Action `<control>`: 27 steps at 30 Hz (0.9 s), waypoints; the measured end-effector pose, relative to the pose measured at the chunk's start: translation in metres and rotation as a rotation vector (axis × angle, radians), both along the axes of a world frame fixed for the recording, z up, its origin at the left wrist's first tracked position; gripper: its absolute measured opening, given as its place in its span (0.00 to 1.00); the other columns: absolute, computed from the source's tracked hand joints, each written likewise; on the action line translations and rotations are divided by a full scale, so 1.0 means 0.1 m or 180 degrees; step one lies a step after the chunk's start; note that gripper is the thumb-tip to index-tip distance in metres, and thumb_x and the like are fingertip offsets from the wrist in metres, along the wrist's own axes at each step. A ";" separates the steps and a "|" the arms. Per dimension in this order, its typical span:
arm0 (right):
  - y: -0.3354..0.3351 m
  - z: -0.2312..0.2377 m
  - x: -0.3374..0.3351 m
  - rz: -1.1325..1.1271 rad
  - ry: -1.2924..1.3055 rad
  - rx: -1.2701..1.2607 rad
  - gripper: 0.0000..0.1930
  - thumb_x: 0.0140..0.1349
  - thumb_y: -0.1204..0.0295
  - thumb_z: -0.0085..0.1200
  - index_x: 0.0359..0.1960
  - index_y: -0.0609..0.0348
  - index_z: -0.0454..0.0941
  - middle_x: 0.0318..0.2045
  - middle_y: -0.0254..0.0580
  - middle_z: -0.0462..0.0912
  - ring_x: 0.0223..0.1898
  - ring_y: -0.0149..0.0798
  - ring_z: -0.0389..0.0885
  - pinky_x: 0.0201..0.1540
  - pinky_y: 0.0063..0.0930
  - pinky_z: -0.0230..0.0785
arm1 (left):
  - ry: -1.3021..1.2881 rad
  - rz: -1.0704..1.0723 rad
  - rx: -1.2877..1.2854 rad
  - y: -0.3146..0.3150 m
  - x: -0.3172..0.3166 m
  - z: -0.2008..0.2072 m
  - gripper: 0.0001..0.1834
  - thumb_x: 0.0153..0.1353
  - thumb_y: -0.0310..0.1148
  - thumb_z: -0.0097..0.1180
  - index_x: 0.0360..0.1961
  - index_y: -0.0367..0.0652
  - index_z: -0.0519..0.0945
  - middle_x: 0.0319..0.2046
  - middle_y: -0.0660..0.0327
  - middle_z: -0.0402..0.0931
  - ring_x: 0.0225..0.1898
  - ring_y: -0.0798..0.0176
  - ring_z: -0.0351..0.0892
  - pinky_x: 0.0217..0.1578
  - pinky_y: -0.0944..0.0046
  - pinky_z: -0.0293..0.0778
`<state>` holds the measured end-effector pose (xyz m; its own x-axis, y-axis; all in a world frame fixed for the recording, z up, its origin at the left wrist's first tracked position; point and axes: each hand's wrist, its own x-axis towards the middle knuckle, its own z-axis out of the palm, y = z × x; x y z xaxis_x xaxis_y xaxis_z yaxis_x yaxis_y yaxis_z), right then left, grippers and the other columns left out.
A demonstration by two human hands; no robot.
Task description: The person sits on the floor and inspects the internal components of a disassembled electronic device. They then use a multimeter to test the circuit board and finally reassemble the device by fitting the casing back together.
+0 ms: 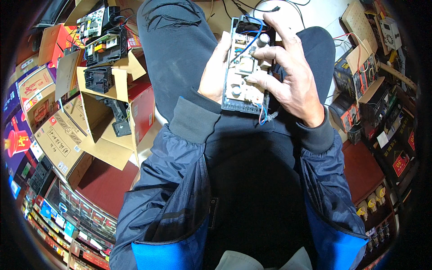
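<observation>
Over the lap, between the knees, the left hand (pixel 215 72) cups the long edge of an opened power-supply unit (pixel 245 67) from beneath and from the side, fingers hidden behind the casing, so that the tray lies steady with its open face turned up toward the camera; the right hand (pixel 288 76) comes over from the other side, thumb and forefinger drawn together on a component near the middle of the pale circuit board (pixel 243 81), the remaining fingers curled along the casing's right edge, which braces the unit against the left palm; a blue wire (pixel 256 33) loops across the upper part of the board, and a short bunch of red and blue leads (pixel 263 118) hangs out at the near end, free of either hand; the unit rests above the dark trousers (pixel 180 40), held clear of them rather than laid down, seemingly so it can be tilted at will. Beyond the left knee stands an open cardboard box (pixel 112 103) with black casings (pixel 99 78) stacked in and on it, within easy reach of the left arm; more bare boards (pixel 92 22) lie further up; to the right, near the floor, sit boxed units with red wires (pixel 355 67); shelves (pixel 67 216) of small packets run along the lower left.
</observation>
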<state>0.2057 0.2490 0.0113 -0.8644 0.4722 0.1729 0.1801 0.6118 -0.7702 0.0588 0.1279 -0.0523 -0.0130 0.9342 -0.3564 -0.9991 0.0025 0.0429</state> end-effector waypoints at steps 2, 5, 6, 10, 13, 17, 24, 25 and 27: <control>0.02 -0.01 -0.01 0.0003 0.0039 0.0089 0.21 0.52 0.70 0.75 0.48 0.60 0.85 0.76 0.57 0.69 0.68 0.59 0.74 0.69 0.45 0.68 | 0.0129 0.0015 -0.0082 0.00 0.00 -0.01 0.35 0.84 0.60 0.33 0.69 0.43 0.75 0.55 0.56 0.84 0.51 0.58 0.88 0.49 0.57 0.90; 0.02 0.00 0.00 0.0034 -0.0007 0.0065 0.21 0.53 0.70 0.75 0.49 0.60 0.85 0.77 0.55 0.68 0.70 0.57 0.72 0.70 0.44 0.68 | -0.0007 0.0051 0.0057 -0.01 0.02 -0.02 0.35 0.84 0.61 0.34 0.70 0.44 0.74 0.57 0.55 0.84 0.53 0.58 0.88 0.51 0.56 0.89; 0.02 0.01 0.02 0.0044 -0.0065 0.0026 0.21 0.54 0.71 0.75 0.49 0.59 0.85 0.78 0.54 0.68 0.73 0.56 0.70 0.71 0.43 0.67 | -0.0058 0.0067 0.0135 -0.01 0.02 -0.02 0.35 0.84 0.61 0.34 0.70 0.44 0.74 0.57 0.55 0.83 0.53 0.57 0.88 0.52 0.56 0.89; 0.00 -0.02 0.01 -0.0001 0.0053 -0.0002 0.21 0.51 0.70 0.76 0.48 0.59 0.85 0.76 0.57 0.68 0.68 0.58 0.74 0.70 0.46 0.68 | -0.0132 0.0041 0.0139 -0.01 0.02 -0.03 0.35 0.84 0.61 0.33 0.72 0.44 0.73 0.58 0.55 0.83 0.54 0.57 0.87 0.53 0.55 0.89; 0.00 -0.03 0.01 0.0024 0.0054 0.0029 0.20 0.56 0.70 0.75 0.50 0.57 0.85 0.79 0.48 0.67 0.74 0.53 0.69 0.72 0.43 0.67 | -0.0197 0.0062 0.0120 -0.01 0.02 -0.03 0.36 0.84 0.61 0.32 0.72 0.44 0.72 0.59 0.55 0.83 0.54 0.56 0.87 0.54 0.54 0.89; 0.00 -0.02 0.02 0.0048 0.0028 -0.0026 0.20 0.56 0.70 0.75 0.50 0.57 0.85 0.79 0.48 0.67 0.74 0.52 0.69 0.72 0.42 0.67 | -0.0195 0.0068 0.0158 -0.02 0.02 -0.02 0.36 0.84 0.61 0.32 0.73 0.44 0.72 0.59 0.55 0.82 0.55 0.57 0.87 0.54 0.55 0.88; -0.01 -0.03 0.03 0.0044 0.0035 -0.0060 0.20 0.56 0.70 0.76 0.51 0.57 0.85 0.79 0.48 0.67 0.73 0.50 0.70 0.71 0.41 0.69 | -0.0272 0.0043 0.0218 -0.01 0.01 -0.01 0.36 0.84 0.61 0.32 0.73 0.44 0.72 0.59 0.55 0.82 0.54 0.57 0.87 0.53 0.56 0.88; 0.00 -0.03 0.03 0.0030 0.0080 -0.0032 0.20 0.56 0.70 0.76 0.51 0.57 0.85 0.79 0.48 0.67 0.73 0.50 0.70 0.70 0.41 0.69 | -0.0229 0.0037 0.0187 -0.02 0.02 -0.02 0.36 0.84 0.61 0.32 0.73 0.44 0.72 0.59 0.55 0.82 0.54 0.57 0.87 0.53 0.56 0.88; -0.01 -0.05 0.02 0.0011 0.0101 -0.0023 0.22 0.52 0.70 0.77 0.49 0.58 0.85 0.78 0.54 0.68 0.69 0.55 0.73 0.70 0.44 0.69 | -0.0152 0.0026 0.0054 -0.02 0.02 -0.02 0.36 0.84 0.62 0.32 0.73 0.44 0.72 0.59 0.55 0.82 0.54 0.57 0.87 0.52 0.56 0.89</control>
